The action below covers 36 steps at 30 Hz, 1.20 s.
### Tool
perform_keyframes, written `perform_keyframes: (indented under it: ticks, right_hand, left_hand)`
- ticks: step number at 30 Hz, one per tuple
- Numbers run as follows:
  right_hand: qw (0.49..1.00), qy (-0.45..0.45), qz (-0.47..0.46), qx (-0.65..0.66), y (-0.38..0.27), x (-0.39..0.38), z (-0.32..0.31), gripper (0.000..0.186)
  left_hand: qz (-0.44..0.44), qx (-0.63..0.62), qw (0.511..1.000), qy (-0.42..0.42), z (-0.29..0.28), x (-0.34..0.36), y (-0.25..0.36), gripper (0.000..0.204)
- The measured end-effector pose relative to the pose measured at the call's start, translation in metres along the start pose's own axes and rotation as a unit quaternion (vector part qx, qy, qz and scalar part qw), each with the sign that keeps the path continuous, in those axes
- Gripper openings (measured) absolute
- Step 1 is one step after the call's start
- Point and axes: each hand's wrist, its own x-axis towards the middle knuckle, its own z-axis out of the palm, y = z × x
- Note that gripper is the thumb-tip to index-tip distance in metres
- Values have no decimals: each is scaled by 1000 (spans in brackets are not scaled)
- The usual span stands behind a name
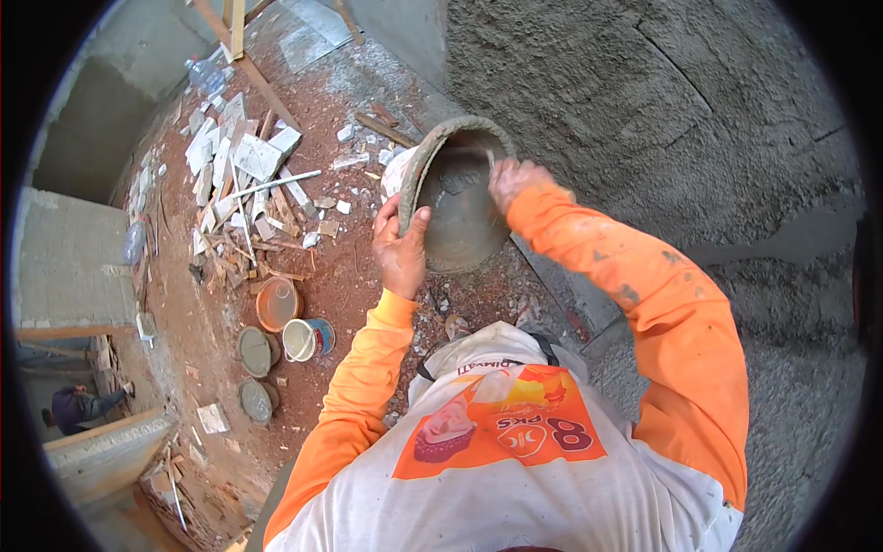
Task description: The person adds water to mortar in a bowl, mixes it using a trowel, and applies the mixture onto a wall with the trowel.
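Note:
A cement-crusted bucket (457, 127) is tilted toward me, its wide mouth showing a wet grey coating and some mortar inside. My left hand (398, 250) grips its left rim, thumb on the near edge and fingers around the outside. At the right side of the mouth, my right hand (520, 184) is curled and slightly smeared by motion; what it holds is hidden. Both forearms are in orange sleeves, and my feet stand on dirt below the bucket.
Rough plastered wall (662, 147) rises at the right. Broken white rubble (260, 156), sticks and planks litter the reddish dirt. Several containers, including an orange bowl (278, 304) and a white pail (300, 339), stand at lower left. Another person (74, 409) is low at far left, beyond concrete ledges.

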Motion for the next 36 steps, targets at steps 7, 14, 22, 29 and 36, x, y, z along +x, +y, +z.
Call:
perform_keyframes:
  ticks: [7, 14, 22, 29, 36]
  right_hand:
    - [982, -103, -9, 160, 8, 5, -4, 30]
    - [975, -162, 6, 153, 41, 18, 17, 27]
    - [799, -261, -66, 538, 52, -48, 135, 28]
    - [817, -78, -13, 571, 45, -78, 181, 35]
    - [930, -26, 103, 352, 65, -53, 153, 39]
  left_hand:
    - [30, -19, 999, -11, 13, 4, -11, 29]
    - [175, 62, 976, -117, 30, 19, 24, 36]
    - [120, 57, 961, -244, 63, 13, 2, 27]
    - [-302, -22, 952, 52, 106, -18, -69, 51]
    - [-396, -18, 890, 226, 53, -83, -226, 68]
